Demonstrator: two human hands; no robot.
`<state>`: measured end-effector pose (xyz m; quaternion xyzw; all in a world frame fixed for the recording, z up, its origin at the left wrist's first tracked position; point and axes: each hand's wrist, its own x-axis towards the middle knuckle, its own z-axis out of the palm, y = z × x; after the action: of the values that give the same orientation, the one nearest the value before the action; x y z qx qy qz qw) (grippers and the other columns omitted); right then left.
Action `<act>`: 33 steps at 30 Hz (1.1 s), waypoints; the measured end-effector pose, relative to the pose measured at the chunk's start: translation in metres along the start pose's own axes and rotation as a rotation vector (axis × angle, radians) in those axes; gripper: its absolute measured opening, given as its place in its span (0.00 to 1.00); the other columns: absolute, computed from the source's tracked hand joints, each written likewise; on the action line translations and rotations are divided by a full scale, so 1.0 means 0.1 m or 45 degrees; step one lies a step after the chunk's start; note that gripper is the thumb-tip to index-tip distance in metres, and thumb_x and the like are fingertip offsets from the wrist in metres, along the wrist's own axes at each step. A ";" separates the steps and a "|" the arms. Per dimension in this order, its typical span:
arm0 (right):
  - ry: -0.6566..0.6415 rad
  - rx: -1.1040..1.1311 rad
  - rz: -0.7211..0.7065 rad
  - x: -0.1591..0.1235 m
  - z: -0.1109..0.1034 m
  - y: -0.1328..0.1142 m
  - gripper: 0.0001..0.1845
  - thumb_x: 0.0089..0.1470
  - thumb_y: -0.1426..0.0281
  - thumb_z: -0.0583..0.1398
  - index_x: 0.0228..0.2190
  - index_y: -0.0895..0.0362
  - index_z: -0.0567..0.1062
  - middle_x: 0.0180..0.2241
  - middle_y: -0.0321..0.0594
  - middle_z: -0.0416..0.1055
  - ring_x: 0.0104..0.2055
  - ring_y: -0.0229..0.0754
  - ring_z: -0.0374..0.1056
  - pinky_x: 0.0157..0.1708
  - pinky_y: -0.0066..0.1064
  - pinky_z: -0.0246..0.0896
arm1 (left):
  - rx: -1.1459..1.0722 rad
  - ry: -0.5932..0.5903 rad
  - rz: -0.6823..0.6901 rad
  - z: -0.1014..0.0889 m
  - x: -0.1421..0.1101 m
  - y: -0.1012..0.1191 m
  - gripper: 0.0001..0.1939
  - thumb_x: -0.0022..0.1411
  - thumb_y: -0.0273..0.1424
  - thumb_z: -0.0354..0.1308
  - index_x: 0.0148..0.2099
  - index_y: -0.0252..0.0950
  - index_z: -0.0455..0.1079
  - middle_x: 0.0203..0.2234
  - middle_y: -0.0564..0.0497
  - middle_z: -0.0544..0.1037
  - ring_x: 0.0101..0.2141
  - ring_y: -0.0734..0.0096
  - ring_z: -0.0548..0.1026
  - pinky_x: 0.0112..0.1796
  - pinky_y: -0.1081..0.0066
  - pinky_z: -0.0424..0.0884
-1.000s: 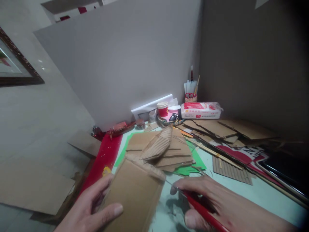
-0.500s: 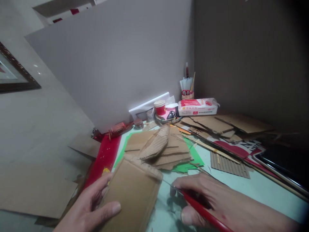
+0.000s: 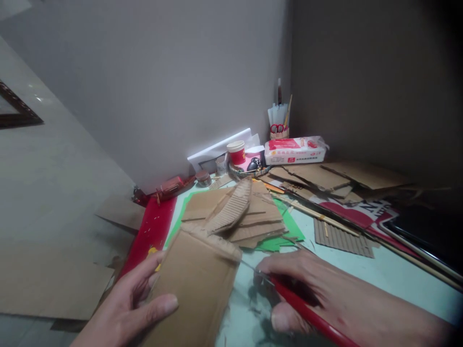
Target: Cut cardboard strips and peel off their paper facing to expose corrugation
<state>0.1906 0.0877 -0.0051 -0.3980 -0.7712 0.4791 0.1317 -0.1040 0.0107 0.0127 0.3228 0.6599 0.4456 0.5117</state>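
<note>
My left hand [image 3: 126, 308] grips a brown cardboard sheet [image 3: 197, 284] at its lower left, thumb on top and fingers curled along the left edge. My right hand [image 3: 336, 299] is closed round a red-handled cutting tool [image 3: 307, 315]. Its thin metal tip [image 3: 253, 271] meets the sheet's right edge. The sheet's far edge is torn and ragged. Both hands are low over the pale green table [image 3: 376, 284].
Behind the sheet lies a pile of cardboard pieces [image 3: 238, 217] on green paper [image 3: 285, 231]. A red strip [image 3: 154, 229] runs along the left. At the back stand a red cup [image 3: 237, 153], a tissue pack [image 3: 294, 150] and a pen holder [image 3: 279, 123]. Cardboard scraps and a dark tablet [image 3: 427, 241] lie right.
The view has tilted slightly down and left. Both hands keep their hold; the tool's tip stays at the sheet's right edge.
</note>
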 end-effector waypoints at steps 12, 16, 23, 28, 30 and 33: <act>-0.134 0.158 0.041 0.12 0.13 0.13 0.15 0.58 0.59 0.59 0.24 0.54 0.69 0.24 0.34 0.67 0.27 0.39 0.61 0.27 0.29 0.56 | 0.055 0.008 -0.002 0.08 -0.04 0.02 0.36 0.43 0.39 0.77 0.56 0.42 0.74 0.54 0.46 0.80 0.55 0.44 0.76 0.46 0.62 0.79; -0.142 0.210 -0.133 0.18 0.17 0.18 0.13 0.53 0.75 0.55 0.19 0.55 0.62 0.18 0.28 0.62 0.21 0.34 0.55 0.22 0.27 0.48 | 0.051 0.031 -0.019 0.05 -0.03 0.00 0.40 0.42 0.39 0.77 0.59 0.41 0.71 0.57 0.44 0.78 0.59 0.44 0.71 0.56 0.58 0.72; -0.135 0.132 -0.212 0.16 0.11 0.09 0.10 0.50 0.77 0.54 0.20 0.55 0.64 0.19 0.29 0.63 0.22 0.35 0.59 0.24 0.27 0.51 | -0.083 -0.049 -0.112 0.09 -0.17 0.02 0.44 0.45 0.36 0.76 0.64 0.44 0.65 0.57 0.45 0.78 0.57 0.44 0.73 0.54 0.56 0.72; -0.143 0.142 -0.291 0.11 0.13 0.12 0.09 0.48 0.78 0.54 0.21 0.55 0.66 0.20 0.31 0.66 0.23 0.36 0.61 0.26 0.27 0.54 | -0.096 -0.341 -0.086 0.13 -0.15 0.14 0.32 0.54 0.37 0.70 0.61 0.42 0.71 0.52 0.42 0.81 0.47 0.47 0.81 0.43 0.59 0.78; -0.181 0.186 -0.294 0.09 0.16 0.14 0.09 0.50 0.78 0.54 0.21 0.56 0.67 0.21 0.32 0.67 0.24 0.36 0.63 0.26 0.26 0.55 | -0.031 -0.401 -0.059 0.15 -0.10 0.17 0.28 0.55 0.38 0.69 0.58 0.39 0.73 0.46 0.41 0.84 0.41 0.50 0.83 0.39 0.61 0.78; -0.195 0.188 -0.263 0.06 0.19 0.14 0.11 0.56 0.70 0.56 0.22 0.56 0.67 0.20 0.31 0.64 0.23 0.35 0.59 0.24 0.26 0.52 | 0.068 -0.372 -0.042 0.22 -0.07 0.19 0.25 0.55 0.38 0.69 0.54 0.36 0.75 0.38 0.43 0.86 0.33 0.57 0.83 0.37 0.64 0.77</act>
<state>0.1823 0.0833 -0.0278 -0.2679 -0.7786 0.5473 0.1499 -0.0811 0.0182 0.0312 0.3868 0.5952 0.3677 0.6007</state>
